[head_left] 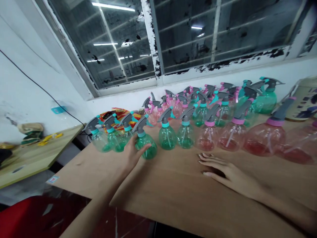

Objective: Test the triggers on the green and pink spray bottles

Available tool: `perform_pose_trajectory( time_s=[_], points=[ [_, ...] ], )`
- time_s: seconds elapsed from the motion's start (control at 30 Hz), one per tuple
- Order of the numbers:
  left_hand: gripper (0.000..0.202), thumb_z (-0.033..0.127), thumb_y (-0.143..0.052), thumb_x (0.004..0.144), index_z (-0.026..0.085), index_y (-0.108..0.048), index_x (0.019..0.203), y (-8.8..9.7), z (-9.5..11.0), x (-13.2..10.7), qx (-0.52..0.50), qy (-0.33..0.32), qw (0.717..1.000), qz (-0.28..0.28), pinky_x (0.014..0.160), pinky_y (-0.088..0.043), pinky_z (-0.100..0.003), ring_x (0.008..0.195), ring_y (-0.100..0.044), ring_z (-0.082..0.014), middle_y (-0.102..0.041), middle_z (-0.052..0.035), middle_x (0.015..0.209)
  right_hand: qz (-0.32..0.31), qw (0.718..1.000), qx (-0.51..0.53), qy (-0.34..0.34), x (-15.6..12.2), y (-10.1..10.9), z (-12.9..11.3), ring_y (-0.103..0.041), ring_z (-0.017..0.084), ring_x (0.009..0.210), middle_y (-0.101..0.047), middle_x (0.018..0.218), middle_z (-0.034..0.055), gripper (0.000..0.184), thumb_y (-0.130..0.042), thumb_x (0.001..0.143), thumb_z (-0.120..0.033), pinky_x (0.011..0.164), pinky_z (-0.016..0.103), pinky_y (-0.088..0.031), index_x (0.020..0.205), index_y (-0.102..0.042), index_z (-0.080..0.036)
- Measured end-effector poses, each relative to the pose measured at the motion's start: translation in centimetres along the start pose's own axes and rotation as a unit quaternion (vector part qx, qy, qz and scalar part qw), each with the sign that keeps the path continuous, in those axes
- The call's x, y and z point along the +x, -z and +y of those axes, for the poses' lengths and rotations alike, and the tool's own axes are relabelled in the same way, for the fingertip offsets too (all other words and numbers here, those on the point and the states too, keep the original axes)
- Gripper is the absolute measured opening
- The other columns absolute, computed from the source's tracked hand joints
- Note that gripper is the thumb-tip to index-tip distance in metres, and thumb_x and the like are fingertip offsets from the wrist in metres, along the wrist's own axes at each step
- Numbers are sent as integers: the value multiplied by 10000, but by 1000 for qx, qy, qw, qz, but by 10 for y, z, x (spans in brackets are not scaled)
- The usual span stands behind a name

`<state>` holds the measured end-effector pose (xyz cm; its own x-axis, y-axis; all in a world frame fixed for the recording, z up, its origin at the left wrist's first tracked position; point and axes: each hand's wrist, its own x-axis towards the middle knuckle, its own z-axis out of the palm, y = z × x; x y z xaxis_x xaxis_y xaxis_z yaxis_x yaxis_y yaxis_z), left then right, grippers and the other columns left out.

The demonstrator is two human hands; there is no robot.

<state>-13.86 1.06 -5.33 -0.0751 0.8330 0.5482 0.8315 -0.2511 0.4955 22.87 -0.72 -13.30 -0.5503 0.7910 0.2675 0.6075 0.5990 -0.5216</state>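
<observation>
My left hand [133, 153] is around the left side of a green spray bottle [150, 152] with a turquoise collar and grey trigger head. The thumb lies across its front, and the other fingers are partly hidden behind it. The bottle stands upright on the brown table [173, 185], slightly forward of its row. My right hand [223, 170] rests palm down on the tabletop with fingers stretched out, holding nothing. Just beyond its fingertips is a pink spray bottle [206, 140] with red liquid low inside. Another green spray bottle [167, 137] stands right of the held one.
Behind the front row, several more pink and green spray bottles [201, 114] crowd toward the wall. A printed beige container [300, 100] stands at the far right. Red-and-yellow cloth or packaging [121, 114] lies behind the left bottles. A second wooden table [32, 158] is at left.
</observation>
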Motion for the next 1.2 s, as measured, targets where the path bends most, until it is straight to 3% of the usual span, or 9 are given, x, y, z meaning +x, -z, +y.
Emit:
perform_pose_trajectory(
  time_s=[0.17,0.27,0.47,0.57,0.8,1.03,1.2],
  points=[
    [568,526,-636,768,181,-518,1203,-6,5,17,23,-15,1000,-10,873,-490,-445,1021,-620,-310,-655,-117,1093,-4,1000,-17,-9,1,2,-6,-409,249,1304,-500,1386,8,434,-501,872,-493,1087,492,-338,1250,-565,-289],
    [552,519,-616,787,192,-516,1221,-9,6,24,25,-34,999,-18,902,-474,-431,1068,-598,-305,-643,-112,1131,3,999,-31,-14,6,4,-14,-492,260,1237,-555,1332,7,379,-487,877,-494,1041,491,-400,1184,-606,-305],
    [503,474,-610,810,194,-531,1220,-11,4,36,1,-87,995,-39,961,-440,-392,1156,-554,-276,-602,-105,1244,35,997,-31,-54,40,11,-44,-686,234,850,-715,1021,19,358,-426,892,-524,753,409,-551,1092,-618,-298],
    [503,463,-599,822,196,-516,1240,-12,1,38,-10,-97,994,-42,985,-422,-396,1191,-528,-273,-582,-105,1279,33,998,-9,-57,67,10,-62,-669,199,635,-731,841,14,398,-419,886,-534,588,351,-525,1127,-589,-267],
    [560,456,-611,820,174,-465,1281,-16,-4,35,-36,-91,995,-35,994,-421,-413,1209,-519,-281,-562,-128,1305,70,992,-5,-102,121,-5,-98,-666,270,676,-710,709,57,614,-409,870,-548,624,409,-484,1329,-421,-140],
    [620,453,-640,802,164,-423,1306,-19,-5,31,-25,-84,996,-17,995,-423,-443,1211,-519,-305,-551,-151,1313,145,979,-27,-138,138,-10,-103,-648,278,593,-650,572,56,686,-424,854,-570,577,394,-468,1325,-380,-72],
    [589,471,-620,813,173,-435,1287,-23,-7,30,6,-92,996,4,958,-452,-441,1163,-557,-303,-586,-144,1259,109,974,58,-191,157,-8,-106,-555,178,347,-625,507,-14,823,-493,830,-545,473,324,-474,1431,-196,-68]
  ],
)
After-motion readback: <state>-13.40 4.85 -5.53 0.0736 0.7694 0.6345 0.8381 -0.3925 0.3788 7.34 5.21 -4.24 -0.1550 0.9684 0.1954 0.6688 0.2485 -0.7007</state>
